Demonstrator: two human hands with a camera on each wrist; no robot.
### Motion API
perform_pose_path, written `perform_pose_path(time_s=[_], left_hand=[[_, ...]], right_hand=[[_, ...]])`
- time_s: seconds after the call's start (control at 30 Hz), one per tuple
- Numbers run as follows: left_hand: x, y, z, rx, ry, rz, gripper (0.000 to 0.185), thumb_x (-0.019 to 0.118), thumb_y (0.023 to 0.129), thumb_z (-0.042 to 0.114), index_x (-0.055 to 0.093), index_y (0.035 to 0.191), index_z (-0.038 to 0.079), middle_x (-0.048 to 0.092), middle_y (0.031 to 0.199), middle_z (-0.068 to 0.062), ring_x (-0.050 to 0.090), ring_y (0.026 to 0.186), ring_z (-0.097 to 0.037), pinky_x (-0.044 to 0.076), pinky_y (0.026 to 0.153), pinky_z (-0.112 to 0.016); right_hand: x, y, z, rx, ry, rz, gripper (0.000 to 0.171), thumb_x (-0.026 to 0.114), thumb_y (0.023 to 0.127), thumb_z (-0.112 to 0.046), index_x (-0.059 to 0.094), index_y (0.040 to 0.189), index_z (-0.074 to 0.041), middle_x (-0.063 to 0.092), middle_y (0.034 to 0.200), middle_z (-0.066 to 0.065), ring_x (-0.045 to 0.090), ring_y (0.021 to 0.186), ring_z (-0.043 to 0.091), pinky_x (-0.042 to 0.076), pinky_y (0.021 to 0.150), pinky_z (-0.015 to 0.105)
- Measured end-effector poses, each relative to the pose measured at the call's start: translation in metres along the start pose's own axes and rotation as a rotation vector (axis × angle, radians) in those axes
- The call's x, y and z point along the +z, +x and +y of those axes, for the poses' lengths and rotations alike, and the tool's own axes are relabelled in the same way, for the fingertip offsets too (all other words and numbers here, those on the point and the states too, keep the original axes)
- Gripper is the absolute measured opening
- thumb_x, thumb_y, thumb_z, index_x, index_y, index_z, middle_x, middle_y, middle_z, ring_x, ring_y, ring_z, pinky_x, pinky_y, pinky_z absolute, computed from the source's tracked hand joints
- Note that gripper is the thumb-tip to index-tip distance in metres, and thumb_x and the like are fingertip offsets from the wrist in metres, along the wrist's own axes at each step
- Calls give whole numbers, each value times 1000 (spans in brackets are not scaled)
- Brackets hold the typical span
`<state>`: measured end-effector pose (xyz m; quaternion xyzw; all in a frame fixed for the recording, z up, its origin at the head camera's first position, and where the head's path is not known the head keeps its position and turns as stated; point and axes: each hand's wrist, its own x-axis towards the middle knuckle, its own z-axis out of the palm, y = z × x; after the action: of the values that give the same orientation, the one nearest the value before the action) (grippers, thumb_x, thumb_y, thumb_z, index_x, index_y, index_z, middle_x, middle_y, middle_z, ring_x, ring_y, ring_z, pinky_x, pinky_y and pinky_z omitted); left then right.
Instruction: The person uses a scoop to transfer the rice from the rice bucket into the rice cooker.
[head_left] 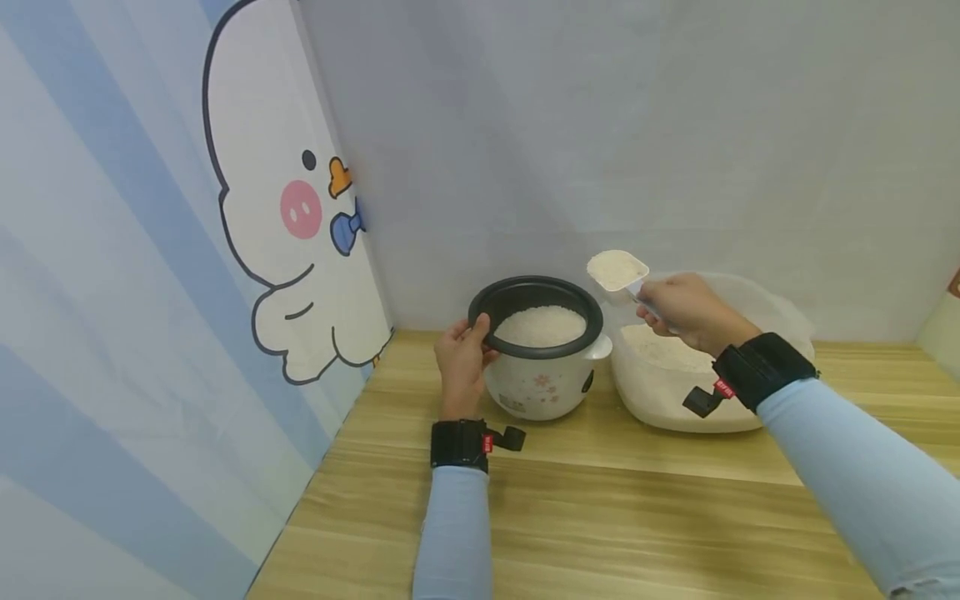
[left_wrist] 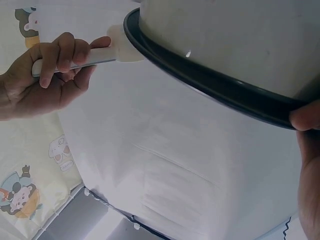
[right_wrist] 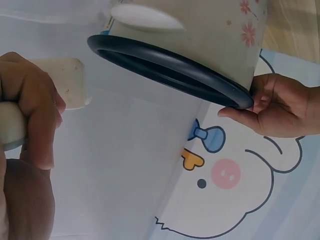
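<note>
Scoop-transfer step, mid-carry: right hand [head_left: 686, 312] grips the handle of a white plastic scoop [head_left: 617, 270] heaped with rice, apparently just right of the small white rice cooker's black rim [head_left: 536, 293] at the wooden tabletop's back edge, which the left hand [head_left: 461, 358] clasps; next it wants centring, then tipping.

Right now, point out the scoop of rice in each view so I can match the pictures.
Head: the scoop is just right of centre, held by the right hand between the cooker and the tub.
Left wrist: the scoop is at upper left, its bowl next to the black rim.
Right wrist: the scoop is at the left edge, above the fingers.
Shared landmark: the rice cooker's black rim.
</note>
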<state>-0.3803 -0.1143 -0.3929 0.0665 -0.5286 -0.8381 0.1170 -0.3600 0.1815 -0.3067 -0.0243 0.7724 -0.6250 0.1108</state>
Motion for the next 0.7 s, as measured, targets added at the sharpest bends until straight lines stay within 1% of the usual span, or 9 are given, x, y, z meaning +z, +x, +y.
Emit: perform_pose_path(time_s=[0.2,0.27,0.37,0.47,0.57,0.6,0.7], left_hand=[[-1,3,-1,-6,11,6,46,72,86,18,53,123,-4,59,87,-8,55,55,-10,51,49,-22],[0,3,-1,-7,14,4,47,71,87,18,52,124,-4,59,88,-8,55,55,-10,51,49,-22],[0,3,-1,-6,13,6,48,71,87,17,52,125,-4,59,89,-8,55,55,-10,51,49,-22],[1,3,-1,-7,12,11,47,71,87,17,52,125,-4,59,88,-9,55,54,-10,51,49,-21],[1,2,-1,-6,13,14,45,71,87,16,53,124,-4,59,88,-10,55,54,-10,51,48,-21],[1,2,-1,-4,16,14,45,71,87,16,53,123,-4,59,88,-10,55,53,-10,51,48,-21],[2,1,-1,-3,20,10,44,70,88,16,54,123,-4,59,87,-9,54,54,-10,51,48,-21]], right_hand=[[16,9,-6,-36,-68,12,40,39,96,-11,42,124,18,55,77,6,48,59,6,42,49,17],[19,10,-6,-57,-119,26,38,39,96,-10,46,121,18,55,75,6,47,60,7,43,50,18],[24,11,-5,-97,-215,61,36,38,96,-10,53,115,16,56,78,9,49,63,11,45,53,20],[28,12,-2,-151,-294,105,33,39,94,-10,59,105,14,58,79,13,51,64,14,48,54,23],[31,12,2,-203,-362,130,30,39,93,-10,60,91,12,58,75,12,50,62,16,49,53,25],[31,12,3,-219,-388,138,30,39,93,-9,60,88,11,57,74,11,50,61,16,49,53,25],[33,13,6,-259,-459,158,28,39,92,-9,60,86,9,52,67,7,46,53,15,43,45,25]])
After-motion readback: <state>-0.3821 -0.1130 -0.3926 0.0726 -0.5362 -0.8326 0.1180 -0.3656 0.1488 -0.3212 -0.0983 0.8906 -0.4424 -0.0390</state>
